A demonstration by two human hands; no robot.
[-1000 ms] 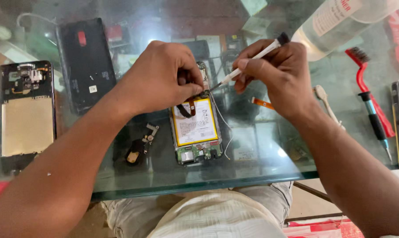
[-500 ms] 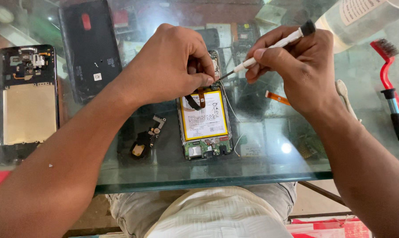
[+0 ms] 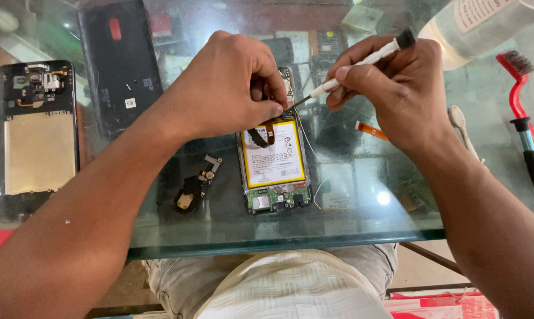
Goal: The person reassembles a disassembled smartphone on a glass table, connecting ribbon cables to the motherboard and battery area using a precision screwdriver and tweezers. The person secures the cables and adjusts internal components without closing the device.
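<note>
Phone (image 3: 274,168), opened, back removed, is lying on the glass table (image 3: 361,221) nearest our lap; we are taking it as the landmark. Its yellow-edged battery and lower board are showing bare, so opening looks done and work at the upper end is in hand. Left of the phone, a small loose part (image 3: 193,190) is resting. Over the phone's upper end, our left hand (image 3: 231,88) is pinching down on it, fingers closed. Our right hand (image 3: 397,88) is gripping a white-handled screwdriver (image 3: 352,65), its tip meeting that upper end. Right of the phone, an orange flex strip (image 3: 370,130) and a red brush (image 3: 523,106) are lying. Far left, another opened phone (image 3: 36,136) and a black back cover (image 3: 119,65).
</note>
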